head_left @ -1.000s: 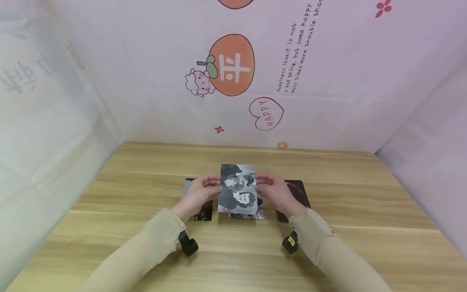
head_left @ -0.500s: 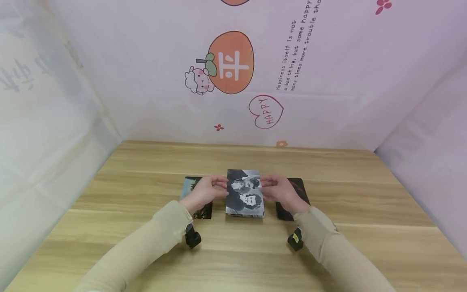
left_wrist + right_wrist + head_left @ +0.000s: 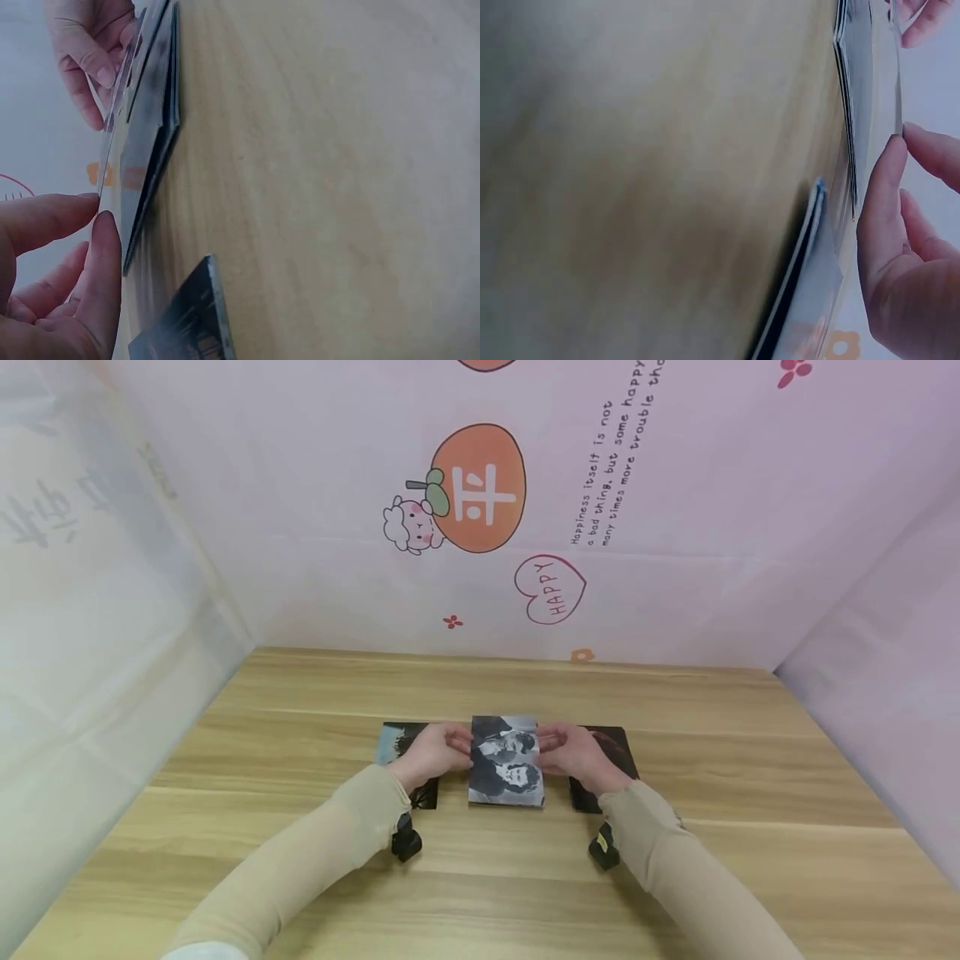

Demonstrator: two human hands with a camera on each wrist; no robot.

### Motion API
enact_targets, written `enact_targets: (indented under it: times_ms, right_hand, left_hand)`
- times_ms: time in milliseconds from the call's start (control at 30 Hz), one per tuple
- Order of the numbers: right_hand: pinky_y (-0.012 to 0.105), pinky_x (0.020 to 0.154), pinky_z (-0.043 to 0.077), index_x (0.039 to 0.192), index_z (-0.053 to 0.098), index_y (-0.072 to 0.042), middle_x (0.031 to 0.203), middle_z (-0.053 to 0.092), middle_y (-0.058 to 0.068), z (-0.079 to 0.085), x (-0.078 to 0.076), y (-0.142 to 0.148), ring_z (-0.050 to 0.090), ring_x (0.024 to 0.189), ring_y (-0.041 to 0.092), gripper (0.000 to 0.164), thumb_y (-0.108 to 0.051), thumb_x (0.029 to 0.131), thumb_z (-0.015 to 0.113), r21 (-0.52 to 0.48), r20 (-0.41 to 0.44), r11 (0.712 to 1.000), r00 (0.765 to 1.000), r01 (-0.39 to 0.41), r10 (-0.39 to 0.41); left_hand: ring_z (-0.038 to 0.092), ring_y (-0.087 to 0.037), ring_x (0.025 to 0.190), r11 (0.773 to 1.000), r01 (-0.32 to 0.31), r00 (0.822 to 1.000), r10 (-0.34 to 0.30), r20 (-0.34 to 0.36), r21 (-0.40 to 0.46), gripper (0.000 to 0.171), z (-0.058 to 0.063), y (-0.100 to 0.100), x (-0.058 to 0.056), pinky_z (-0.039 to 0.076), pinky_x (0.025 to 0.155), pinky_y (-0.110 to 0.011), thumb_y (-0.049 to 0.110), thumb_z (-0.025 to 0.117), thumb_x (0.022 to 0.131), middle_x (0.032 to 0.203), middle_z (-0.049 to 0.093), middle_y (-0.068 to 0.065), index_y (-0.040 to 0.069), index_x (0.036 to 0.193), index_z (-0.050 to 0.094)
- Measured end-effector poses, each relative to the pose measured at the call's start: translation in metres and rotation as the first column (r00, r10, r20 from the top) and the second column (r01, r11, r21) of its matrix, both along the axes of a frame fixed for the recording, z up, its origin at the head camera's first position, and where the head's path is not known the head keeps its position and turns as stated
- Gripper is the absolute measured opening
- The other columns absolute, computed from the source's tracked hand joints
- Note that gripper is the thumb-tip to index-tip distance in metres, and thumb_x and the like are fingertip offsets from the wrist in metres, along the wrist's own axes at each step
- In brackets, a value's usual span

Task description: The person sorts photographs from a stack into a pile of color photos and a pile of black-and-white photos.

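A card with a black-and-white picture of two people [image 3: 506, 762] is held between both hands. My left hand [image 3: 435, 753] pinches its left edge between thumb and finger, as the left wrist view shows. On the opposite edge, my right hand [image 3: 576, 755] has the same kind of pinch, visible in the right wrist view. Seen edge-on there, the card [image 3: 898, 82] hangs a little above a middle stack of cards [image 3: 855, 97]. That stack looks slightly spread in the left wrist view; from the head it is almost wholly covered by the held card.
Under my left hand lies a dark card with a light-blue part [image 3: 390, 743]. Beneath my right hand is a small stack of dark cards [image 3: 615, 743]. All lie on a wood-grain table [image 3: 480, 893], with a printed pink backdrop [image 3: 330, 527] behind it.
The held card has come down and slightly to the right, over the middle stack, which it now hides. Both hands have moved with it and keep their grip.
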State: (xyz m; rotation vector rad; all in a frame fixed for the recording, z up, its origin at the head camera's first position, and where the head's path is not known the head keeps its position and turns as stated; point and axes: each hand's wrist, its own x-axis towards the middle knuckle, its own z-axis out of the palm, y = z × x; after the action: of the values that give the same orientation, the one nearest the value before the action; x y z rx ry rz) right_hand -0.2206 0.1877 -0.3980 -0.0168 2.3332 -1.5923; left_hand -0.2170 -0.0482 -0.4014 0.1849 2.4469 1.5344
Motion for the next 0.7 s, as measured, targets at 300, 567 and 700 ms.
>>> enact_targets:
  times_ms: [300,567,700]
  right_hand:
    - [0.031,0.078,0.058,0.128,0.049,0.009,0.114,0.057,0.024,0.0007,-0.0010,-0.0006,0.062,0.090,0.021,0.050,0.004,0.082,0.066,0.062,-0.031,0.998,0.999,-0.031,0.033]
    - [0.027,0.072,0.058,0.123,0.054,0.007,0.103,0.059,0.017,-0.0023,-0.0041,-0.0015,0.060,0.082,0.017,0.047,0.005,0.079,0.069,0.098,-0.035,0.995,0.999,0.014,-0.010]
    - [0.026,0.070,0.058,0.120,0.056,0.006,0.097,0.059,0.015,-0.0052,-0.0071,-0.0026,0.060,0.078,0.016,0.044,0.006,0.078,0.069,0.124,-0.045,0.992,0.999,0.029,-0.024]
  left_hand:
    - [0.062,-0.019,0.085,0.999,-0.002,1.000,0.002,0.000,-0.044,0.036,-0.0072,0.0035,-0.0029,0.052,0.065,-0.025,-0.005,0.070,0.077,0.094,0.066,-0.012,-0.003,0.112,0.063]
    - [0.061,-0.018,0.083,0.996,-0.008,1.000,0.007,-0.008,-0.091,0.035,-0.0062,0.0077,-0.0030,0.052,0.063,-0.025,-0.006,0.071,0.076,0.091,0.066,-0.012,-0.003,0.110,0.063]
    - [0.061,-0.018,0.082,0.994,-0.016,1.000,0.015,-0.013,-0.111,0.034,-0.0082,0.0090,-0.0052,0.054,0.065,-0.026,-0.006,0.072,0.075,0.090,0.066,-0.011,-0.002,0.108,0.063]
